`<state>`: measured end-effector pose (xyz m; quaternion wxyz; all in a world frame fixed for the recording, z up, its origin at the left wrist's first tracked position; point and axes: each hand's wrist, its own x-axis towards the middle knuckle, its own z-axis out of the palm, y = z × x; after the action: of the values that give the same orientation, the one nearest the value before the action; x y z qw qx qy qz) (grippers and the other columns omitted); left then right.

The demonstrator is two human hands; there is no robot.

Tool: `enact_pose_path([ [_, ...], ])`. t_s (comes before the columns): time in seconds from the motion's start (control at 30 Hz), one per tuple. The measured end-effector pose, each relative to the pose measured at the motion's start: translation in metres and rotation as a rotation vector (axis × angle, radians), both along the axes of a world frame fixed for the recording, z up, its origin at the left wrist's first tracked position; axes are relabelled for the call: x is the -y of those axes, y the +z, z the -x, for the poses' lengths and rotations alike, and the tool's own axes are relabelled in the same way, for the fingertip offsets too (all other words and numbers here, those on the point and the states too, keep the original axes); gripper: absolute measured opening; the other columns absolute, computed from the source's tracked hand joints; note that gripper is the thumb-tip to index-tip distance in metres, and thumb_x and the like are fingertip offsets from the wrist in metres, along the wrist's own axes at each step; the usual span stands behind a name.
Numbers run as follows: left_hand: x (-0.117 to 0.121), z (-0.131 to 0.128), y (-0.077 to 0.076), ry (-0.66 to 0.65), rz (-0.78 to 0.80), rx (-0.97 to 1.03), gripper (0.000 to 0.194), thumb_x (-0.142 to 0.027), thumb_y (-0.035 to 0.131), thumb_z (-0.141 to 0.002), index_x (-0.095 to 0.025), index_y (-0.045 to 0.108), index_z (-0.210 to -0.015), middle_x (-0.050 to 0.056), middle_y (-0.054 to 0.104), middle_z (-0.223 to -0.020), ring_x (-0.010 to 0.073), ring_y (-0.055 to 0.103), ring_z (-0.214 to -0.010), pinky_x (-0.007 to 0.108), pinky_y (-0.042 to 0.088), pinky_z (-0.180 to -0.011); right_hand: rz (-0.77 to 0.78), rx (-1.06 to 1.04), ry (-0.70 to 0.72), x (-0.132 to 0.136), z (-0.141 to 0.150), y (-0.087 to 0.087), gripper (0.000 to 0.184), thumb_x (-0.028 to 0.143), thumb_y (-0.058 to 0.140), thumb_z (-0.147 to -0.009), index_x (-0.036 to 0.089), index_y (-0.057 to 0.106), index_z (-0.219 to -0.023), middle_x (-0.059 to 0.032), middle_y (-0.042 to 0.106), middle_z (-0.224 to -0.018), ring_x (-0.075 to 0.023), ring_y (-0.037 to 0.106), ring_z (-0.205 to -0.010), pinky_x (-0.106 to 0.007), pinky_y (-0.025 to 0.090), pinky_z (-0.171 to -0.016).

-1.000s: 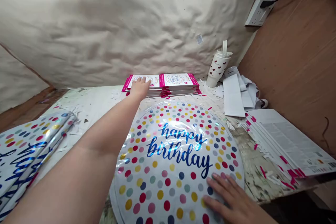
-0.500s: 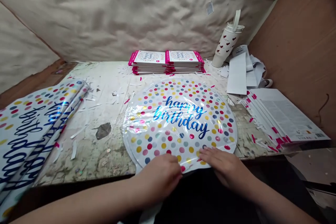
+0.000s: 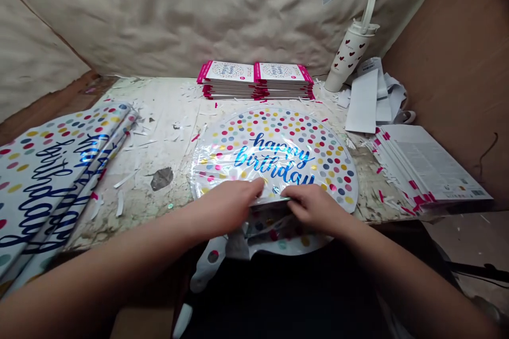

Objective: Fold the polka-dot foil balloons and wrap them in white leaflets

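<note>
A flat, round foil balloon (image 3: 278,132) with coloured dots and blue "happy birthday" lettering lies at the front of the worktable. My left hand (image 3: 234,204) is closed on it, thumb and fingers pinching a crease just below the lettering. Close beside it, my right hand (image 3: 312,205) pinches the same crease. Below the hands the near part of the balloon bends down over the table's front edge, and its neck (image 3: 209,262) hangs to the lower left.
More dotted foil balloons (image 3: 59,180) lie layered at the left. Two stacks of printed packets (image 3: 254,80) stand at the back. To the right are a heart-patterned tumbler (image 3: 352,55), white paper strips (image 3: 363,100) and fanned cards (image 3: 433,164). Paper scraps litter the worktable (image 3: 159,111).
Both hands have moved up and closer together, from the balloon's near edge to its middle. A crease now runs between them, and the right hand has gone from lying flat to pinching.
</note>
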<state>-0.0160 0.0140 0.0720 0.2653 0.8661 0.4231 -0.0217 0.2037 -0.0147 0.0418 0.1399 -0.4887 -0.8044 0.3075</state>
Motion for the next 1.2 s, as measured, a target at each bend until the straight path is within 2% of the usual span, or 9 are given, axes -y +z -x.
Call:
enact_pose_path([
  [0.2,0.014,0.079,-0.006,0.214,-0.403,-0.105,0.057,-0.034,0.055,-0.075,-0.019,0.042,-0.129,0.015,0.050,-0.128,0.0320,0.045,-0.117,0.045,0.036,-0.096,-0.090,-0.199,-0.206,0.010,-0.017,0.003,0.021,0.016,0.042,-0.081,0.021,0.061,-0.089,-0.0003,0.066,-0.076,-0.0142,0.061,-0.068,-0.023,0.047,-0.060],
  [0.3,0.017,0.073,-0.020,0.080,-0.338,0.064,0.071,-0.036,0.058,-0.074,-0.021,0.030,-0.138,0.011,0.041,-0.139,0.0286,0.038,-0.126,0.044,0.031,-0.103,-0.222,-0.135,-0.061,0.027,-0.016,-0.005,0.032,0.011,0.044,-0.074,0.021,0.062,-0.099,-0.0039,0.068,-0.093,-0.0180,0.064,-0.084,-0.029,0.051,-0.073],
  [0.4,0.022,0.062,-0.046,-0.054,-0.279,0.139,0.045,-0.018,0.046,-0.081,-0.025,0.053,-0.124,0.005,0.054,-0.128,0.0245,0.048,-0.119,0.041,0.037,-0.101,-0.372,0.089,0.034,0.043,-0.029,-0.026,0.057,0.002,0.040,-0.064,0.017,0.056,-0.117,-0.0092,0.062,-0.116,-0.0229,0.057,-0.107,-0.039,0.048,-0.089],
  [0.57,0.025,0.071,-0.077,-0.066,-0.367,0.238,0.042,-0.011,0.040,-0.083,-0.029,0.062,-0.113,0.001,0.061,-0.119,0.0210,0.056,-0.111,0.035,0.044,-0.097,-0.468,0.451,-0.380,0.037,-0.094,-0.057,0.048,0.002,0.037,-0.076,0.009,0.053,-0.122,-0.0179,0.058,-0.120,-0.0291,0.054,-0.112,-0.047,0.048,-0.089],
  [0.63,0.022,0.076,-0.077,-0.086,-0.386,0.222,0.046,-0.009,0.040,-0.081,-0.028,0.058,-0.120,0.002,0.057,-0.125,0.0218,0.051,-0.117,0.037,0.040,-0.100,-0.487,0.457,-0.368,0.026,-0.116,-0.059,0.047,0.005,0.039,-0.079,0.011,0.052,-0.124,-0.0160,0.052,-0.127,-0.0304,0.045,-0.121,-0.052,0.039,-0.097],
  [0.8,-0.006,0.090,-0.060,-0.056,-0.177,0.103,0.056,-0.015,0.045,-0.078,-0.025,0.043,-0.133,0.003,0.037,-0.140,0.0287,0.028,-0.132,0.049,0.020,-0.108,-0.128,0.106,-0.072,-0.009,-0.144,-0.040,0.037,0.015,0.045,-0.082,0.023,0.060,-0.115,-0.0044,0.055,-0.127,-0.0226,0.046,-0.121,-0.045,0.035,-0.103],
  [0.97,-0.066,0.095,-0.045,0.374,0.262,0.267,0.038,-0.043,0.040,-0.084,-0.021,0.068,-0.096,0.007,0.069,-0.102,0.0259,0.063,-0.093,0.035,0.049,-0.080,0.295,-0.218,-0.316,-0.073,-0.152,-0.024,0.028,0.038,0.050,-0.081,0.018,0.068,-0.085,-0.0063,0.070,-0.087,-0.0213,0.066,-0.081,-0.034,0.052,-0.074],
  [1.07,-0.099,0.090,-0.045,0.565,0.201,0.186,0.044,-0.058,0.045,-0.076,-0.020,0.067,-0.078,0.005,0.069,-0.074,0.0221,0.063,-0.067,0.027,0.048,-0.056,0.443,-0.300,-0.541,-0.110,-0.148,-0.031,0.036,0.050,0.055,-0.075,0.016,0.065,-0.077,-0.0068,0.069,-0.074,-0.0188,0.064,-0.065,-0.029,0.051,-0.059],
  [1.2,-0.119,0.086,-0.045,0.633,-0.023,-0.047,0.039,-0.055,0.047,-0.074,-0.020,0.063,-0.068,0.003,0.062,-0.061,0.0226,0.059,-0.062,0.028,0.043,-0.054,0.398,-0.216,-0.624,-0.134,-0.140,-0.046,0.038,0.054,0.062,-0.067,0.017,0.059,-0.068,-0.0019,0.062,-0.058,-0.0133,0.055,-0.050,-0.024,0.043,-0.046],
])
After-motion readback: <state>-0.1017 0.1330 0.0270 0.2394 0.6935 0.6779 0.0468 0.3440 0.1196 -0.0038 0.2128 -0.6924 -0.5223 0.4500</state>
